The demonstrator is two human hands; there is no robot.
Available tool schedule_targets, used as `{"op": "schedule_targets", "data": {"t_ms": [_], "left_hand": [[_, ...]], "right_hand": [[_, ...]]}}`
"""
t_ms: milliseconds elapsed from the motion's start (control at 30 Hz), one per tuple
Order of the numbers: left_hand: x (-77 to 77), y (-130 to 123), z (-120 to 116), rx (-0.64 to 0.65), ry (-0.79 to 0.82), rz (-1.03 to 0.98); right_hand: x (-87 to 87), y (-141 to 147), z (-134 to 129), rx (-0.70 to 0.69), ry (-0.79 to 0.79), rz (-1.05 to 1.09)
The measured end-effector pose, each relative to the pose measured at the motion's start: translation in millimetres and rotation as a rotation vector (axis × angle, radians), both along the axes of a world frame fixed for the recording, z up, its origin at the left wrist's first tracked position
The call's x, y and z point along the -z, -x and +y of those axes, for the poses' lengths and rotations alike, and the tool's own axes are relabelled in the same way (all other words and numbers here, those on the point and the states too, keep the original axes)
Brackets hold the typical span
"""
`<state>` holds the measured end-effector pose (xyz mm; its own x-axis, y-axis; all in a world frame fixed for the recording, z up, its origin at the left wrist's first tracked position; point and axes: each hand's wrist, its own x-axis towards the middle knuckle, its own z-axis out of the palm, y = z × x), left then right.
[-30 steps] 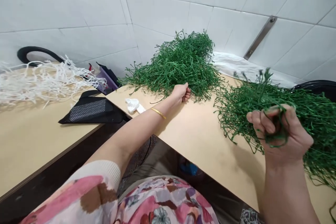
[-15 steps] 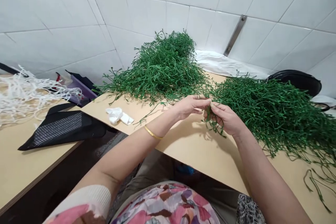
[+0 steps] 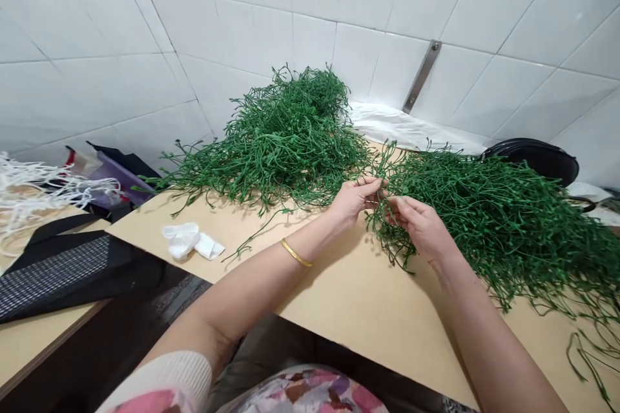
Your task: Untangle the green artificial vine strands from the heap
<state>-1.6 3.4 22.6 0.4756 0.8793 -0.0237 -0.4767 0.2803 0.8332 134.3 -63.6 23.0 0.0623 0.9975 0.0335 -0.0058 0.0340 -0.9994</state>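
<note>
Over the front of the table, my left hand (image 3: 355, 202) and my right hand (image 3: 422, 222) come close together, thumbs and fingers closed in pinches. Between them they hold a small tangle of thin green stems (image 3: 386, 232) with little knobs at their forked tips. Some of these stick up above my fingers; others hang down by the right palm. A tall heap of like stems (image 3: 290, 135) rises behind my left hand. To the right of my right hand spreads a second heap (image 3: 504, 206). One loose stem (image 3: 256, 232) lies left of my left wrist.
Crumpled white tissue (image 3: 186, 240) lies near the table's (image 3: 334, 297) left edge. On a neighbouring table at left are white strands (image 3: 58, 190) and a black mesh bag (image 3: 62, 271). A black round-topped case (image 3: 537, 158) stands behind the right heap, against the tiled wall.
More green stems now show between my hands, some pointing upward above the fingers. My fingertips have moved slightly apart. The whole view has shifted a little to the right.
</note>
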Motion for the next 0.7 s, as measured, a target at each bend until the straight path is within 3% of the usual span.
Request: {"op": "schedule_targets", "data": {"t_ms": [167, 467, 700], "left_hand": [[5.7, 0, 0, 0.008, 0.038, -0.006], [6.4, 3, -5, 0.066, 0.022, 0.158], [5.2, 4, -3, 0.058, -0.012, 0.230]], "right_hand": [[15.7, -2, -1, -0.021, -0.050, -0.020], [12.7, 0, -1, 0.071, -0.116, -0.152], [10.4, 1, -5, -0.030, -0.160, -0.266]]}}
